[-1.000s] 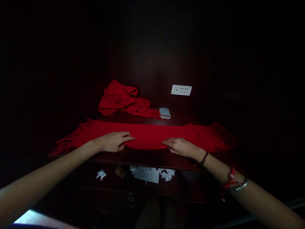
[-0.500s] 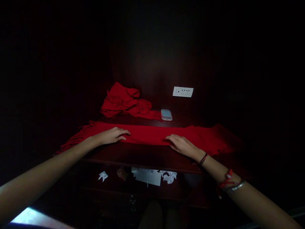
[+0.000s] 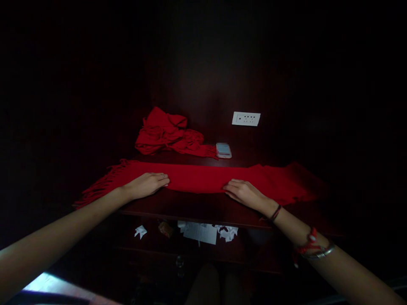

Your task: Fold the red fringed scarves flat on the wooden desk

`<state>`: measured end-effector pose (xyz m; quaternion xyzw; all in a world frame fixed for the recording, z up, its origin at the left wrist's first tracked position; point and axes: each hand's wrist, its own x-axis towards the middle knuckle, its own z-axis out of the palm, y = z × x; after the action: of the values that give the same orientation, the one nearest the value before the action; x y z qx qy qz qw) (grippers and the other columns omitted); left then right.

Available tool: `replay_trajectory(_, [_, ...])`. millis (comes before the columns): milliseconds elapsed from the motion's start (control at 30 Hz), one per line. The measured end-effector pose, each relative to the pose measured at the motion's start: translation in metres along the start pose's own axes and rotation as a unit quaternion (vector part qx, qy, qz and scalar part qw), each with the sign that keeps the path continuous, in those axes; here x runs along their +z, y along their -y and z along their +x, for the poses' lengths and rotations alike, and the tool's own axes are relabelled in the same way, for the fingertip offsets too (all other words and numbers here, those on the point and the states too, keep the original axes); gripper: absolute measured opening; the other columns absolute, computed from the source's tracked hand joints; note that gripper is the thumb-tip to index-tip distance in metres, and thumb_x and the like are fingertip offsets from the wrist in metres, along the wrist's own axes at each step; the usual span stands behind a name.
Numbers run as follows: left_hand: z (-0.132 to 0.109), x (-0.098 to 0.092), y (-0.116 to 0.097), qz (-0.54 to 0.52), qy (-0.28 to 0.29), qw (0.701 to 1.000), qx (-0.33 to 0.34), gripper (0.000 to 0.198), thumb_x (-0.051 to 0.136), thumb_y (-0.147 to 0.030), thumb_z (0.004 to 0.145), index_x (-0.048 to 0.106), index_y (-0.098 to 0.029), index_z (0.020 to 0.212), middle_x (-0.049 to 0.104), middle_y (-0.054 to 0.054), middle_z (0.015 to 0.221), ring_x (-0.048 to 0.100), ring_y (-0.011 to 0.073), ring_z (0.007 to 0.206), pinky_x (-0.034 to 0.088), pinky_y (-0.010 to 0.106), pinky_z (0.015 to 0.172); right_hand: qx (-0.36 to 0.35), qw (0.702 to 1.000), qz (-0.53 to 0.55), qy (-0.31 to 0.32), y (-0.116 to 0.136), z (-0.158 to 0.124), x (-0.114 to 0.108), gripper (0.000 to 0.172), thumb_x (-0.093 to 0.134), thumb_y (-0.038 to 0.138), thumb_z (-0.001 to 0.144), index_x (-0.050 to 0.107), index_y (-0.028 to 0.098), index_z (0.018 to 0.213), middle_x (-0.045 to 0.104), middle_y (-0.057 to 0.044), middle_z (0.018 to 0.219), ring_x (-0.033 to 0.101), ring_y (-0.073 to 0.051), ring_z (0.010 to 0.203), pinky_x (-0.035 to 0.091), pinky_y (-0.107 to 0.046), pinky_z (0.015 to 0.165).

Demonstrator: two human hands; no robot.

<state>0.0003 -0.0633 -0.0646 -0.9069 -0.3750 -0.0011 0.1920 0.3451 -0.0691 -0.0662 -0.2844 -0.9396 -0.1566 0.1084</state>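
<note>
A long red fringed scarf (image 3: 197, 178) lies in a flat strip across the dark wooden shelf, its fringe at the left and its right end fading into shadow. My left hand (image 3: 149, 185) is closed on the scarf's near edge, left of the middle, the fingers curled together and a ring showing. On that same edge, to the right, my right hand (image 3: 243, 192) also grips the cloth with bent fingers; the fingertips are partly hidden. Bracelets and a dark cord circle the right wrist. Behind the strip sits a second red scarf (image 3: 162, 133), bunched in a heap.
A phone-like flat object (image 3: 224, 151), pixelated, lies beside the heap's fringe. A white socket plate (image 3: 246, 118) is on the back wall. Beneath the shelf front edge (image 3: 197, 219), a lower level holds a printed paper (image 3: 201, 234), crumpled paper (image 3: 227, 233) and a white scrap (image 3: 140, 231).
My left hand's fingers, spread before, have closed onto the scarf's near edge. The right fingers have curled in slightly at that edge. The scarf lies nearly as before.
</note>
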Motion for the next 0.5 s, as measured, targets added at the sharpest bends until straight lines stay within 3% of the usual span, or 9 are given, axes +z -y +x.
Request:
replay_trajectory(100, [0.000, 0.002, -0.004, 0.028, 0.000, 0.999, 0.024, 0.027, 0.027, -0.028, 0.086, 0.052, -0.020, 0.094, 0.054, 0.005, 0.094, 0.052, 0.0141, 0.082, 0.039, 0.025, 0.073, -0.019, 0.998, -0.059, -0.005, 0.008, 0.007, 0.001, 0.020, 0.034, 0.020, 0.083, 0.052, 0.017, 0.094, 0.055, -0.005, 0.084, 0.050, -0.014, 0.079, 0.041, -0.026, 0.071])
replay_trajectory(267, [-0.011, -0.002, 0.000, 0.052, 0.015, 0.995, 0.086, 0.031, 0.028, -0.012, 0.084, 0.047, -0.024, 0.105, 0.053, 0.005, 0.099, 0.050, 0.0144, 0.089, 0.040, 0.024, 0.072, -0.056, 0.992, -0.112, 0.015, 0.016, 0.009, 0.010, 0.018, 0.035, 0.013, 0.082, 0.052, 0.016, 0.087, 0.053, -0.004, 0.076, 0.050, -0.014, 0.072, 0.039, -0.026, 0.065])
replay_trajectory(500, [-0.027, 0.000, 0.003, 0.016, 0.066, 0.996, 0.054, 0.035, 0.026, -0.010, 0.082, 0.051, -0.020, 0.104, 0.055, 0.008, 0.097, 0.051, 0.0158, 0.088, 0.040, 0.025, 0.072, -0.066, 0.993, -0.099, 0.024, 0.025, 0.004, 0.008, 0.021, 0.033, 0.010, 0.082, 0.053, 0.015, 0.085, 0.055, -0.006, 0.076, 0.050, -0.015, 0.073, 0.039, -0.027, 0.065])
